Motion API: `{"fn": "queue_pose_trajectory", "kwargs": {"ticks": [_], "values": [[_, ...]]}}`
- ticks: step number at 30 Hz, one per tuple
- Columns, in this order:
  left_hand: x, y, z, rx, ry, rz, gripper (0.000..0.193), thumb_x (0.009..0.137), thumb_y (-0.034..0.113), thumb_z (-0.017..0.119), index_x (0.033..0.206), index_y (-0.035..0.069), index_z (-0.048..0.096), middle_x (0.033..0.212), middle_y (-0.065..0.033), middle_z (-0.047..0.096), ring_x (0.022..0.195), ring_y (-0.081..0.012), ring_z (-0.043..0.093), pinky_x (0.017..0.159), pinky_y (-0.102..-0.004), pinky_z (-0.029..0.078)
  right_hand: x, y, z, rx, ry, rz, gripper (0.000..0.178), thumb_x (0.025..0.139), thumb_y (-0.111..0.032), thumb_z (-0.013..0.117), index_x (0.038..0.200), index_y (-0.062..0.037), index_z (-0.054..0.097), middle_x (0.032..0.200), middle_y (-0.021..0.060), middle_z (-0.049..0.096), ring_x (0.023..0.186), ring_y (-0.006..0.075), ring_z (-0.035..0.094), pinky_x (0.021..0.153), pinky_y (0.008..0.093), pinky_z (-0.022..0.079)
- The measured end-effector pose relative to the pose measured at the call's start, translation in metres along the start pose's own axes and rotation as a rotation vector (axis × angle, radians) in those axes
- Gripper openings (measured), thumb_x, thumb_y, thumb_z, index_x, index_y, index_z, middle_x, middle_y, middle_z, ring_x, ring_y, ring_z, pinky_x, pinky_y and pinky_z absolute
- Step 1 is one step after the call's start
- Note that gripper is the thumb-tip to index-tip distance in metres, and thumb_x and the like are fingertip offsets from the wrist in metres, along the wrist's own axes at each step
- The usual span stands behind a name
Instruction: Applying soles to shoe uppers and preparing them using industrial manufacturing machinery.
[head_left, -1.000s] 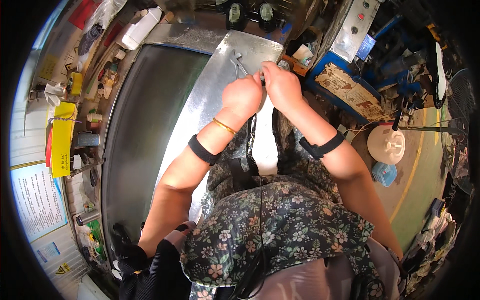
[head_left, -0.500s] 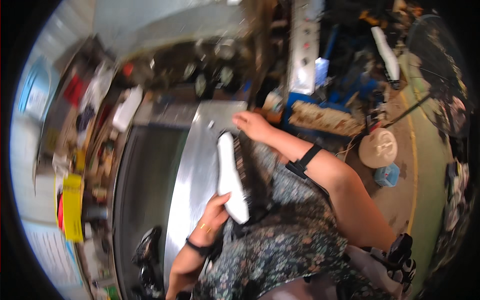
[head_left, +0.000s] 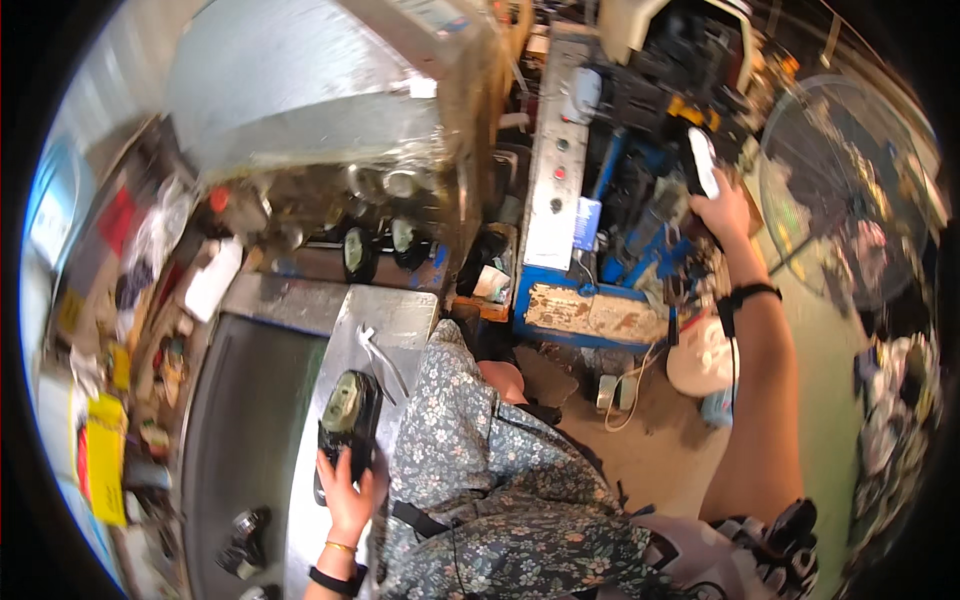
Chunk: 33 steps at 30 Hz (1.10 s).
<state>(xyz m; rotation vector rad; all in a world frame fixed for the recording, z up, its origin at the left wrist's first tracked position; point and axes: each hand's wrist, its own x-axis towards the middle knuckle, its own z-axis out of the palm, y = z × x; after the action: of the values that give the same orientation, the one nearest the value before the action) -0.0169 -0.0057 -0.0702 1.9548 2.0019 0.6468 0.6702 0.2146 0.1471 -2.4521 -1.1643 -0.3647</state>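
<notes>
My left hand (head_left: 346, 492) is at the near end of a black shoe (head_left: 350, 410) on the metal bench top (head_left: 380, 312), its fingers over that end. A pale greenish, sole-shaped surface shows on the shoe's upturned side. Out to the far right, my right arm is stretched towards a blue machine. There my right hand (head_left: 728, 212) is closed on the lower end of a long white shoe sole (head_left: 703, 160); whether the sole is attached to a shoe I cannot tell. Metal pincers (head_left: 382, 360) lie just beyond the black shoe.
A dark conveyor belt (head_left: 255, 400) runs left of the bench top, carrying black shoes (head_left: 243, 540) near its lower end. More black shoes (head_left: 360, 253) stand under a metal hood (head_left: 300, 90). A caged fan (head_left: 840, 190) and a pale plastic container (head_left: 700, 358) are at the right.
My right hand has gone from the bench top to the white sole at the far right. My left hand held a white-soled black piece; now it is on a greenish-soled shoe on the bench.
</notes>
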Motion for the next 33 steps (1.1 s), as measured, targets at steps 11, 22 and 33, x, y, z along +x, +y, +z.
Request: {"fn": "queue_pose_trajectory", "kwargs": {"ticks": [11, 22, 33], "values": [[0.097, 0.142, -0.057, -0.993, -0.572, 0.049, 0.030, 0.096, 0.013, 0.059, 0.124, 0.000, 0.060, 0.116, -0.0090, 0.066, 0.108, -0.0130, 0.060, 0.095, -0.0286, 0.047, -0.011, 0.049, 0.013, 0.562, 0.204, -0.238, 0.069, 0.065, -0.014, 0.077, 0.127, 0.0015, 0.050, 0.113, 0.0142, 0.060, 0.104, 0.0256, 0.058, 0.092, 0.0353, 0.044], [0.174, 0.192, -0.074, -1.979, -1.066, -0.624, 0.086, 0.089, 0.066, 0.047, 0.129, -0.009, 0.050, 0.128, -0.0280, 0.056, 0.122, -0.0387, 0.053, 0.104, -0.0516, 0.041, -0.233, -0.093, -0.012, 0.807, 0.054, -1.452, 0.082, 0.063, -0.023, 0.079, 0.137, -0.0171, 0.044, 0.133, 0.0158, 0.049, 0.121, 0.0379, 0.048, 0.097, 0.0472, 0.042], [0.194, 0.045, -0.107, -1.428, 0.058, -0.442, 0.051, 0.088, 0.024, 0.068, 0.126, -0.006, 0.052, 0.109, -0.0130, 0.067, 0.092, -0.0200, 0.067, 0.085, -0.0333, 0.053, -0.318, -0.219, 0.085, 1.134, -0.485, -1.103, 0.051, 0.076, -0.017, 0.077, 0.120, -0.0006, 0.057, 0.138, 0.0240, 0.045, 0.116, 0.0425, 0.049, 0.095, 0.0465, 0.043]]}}
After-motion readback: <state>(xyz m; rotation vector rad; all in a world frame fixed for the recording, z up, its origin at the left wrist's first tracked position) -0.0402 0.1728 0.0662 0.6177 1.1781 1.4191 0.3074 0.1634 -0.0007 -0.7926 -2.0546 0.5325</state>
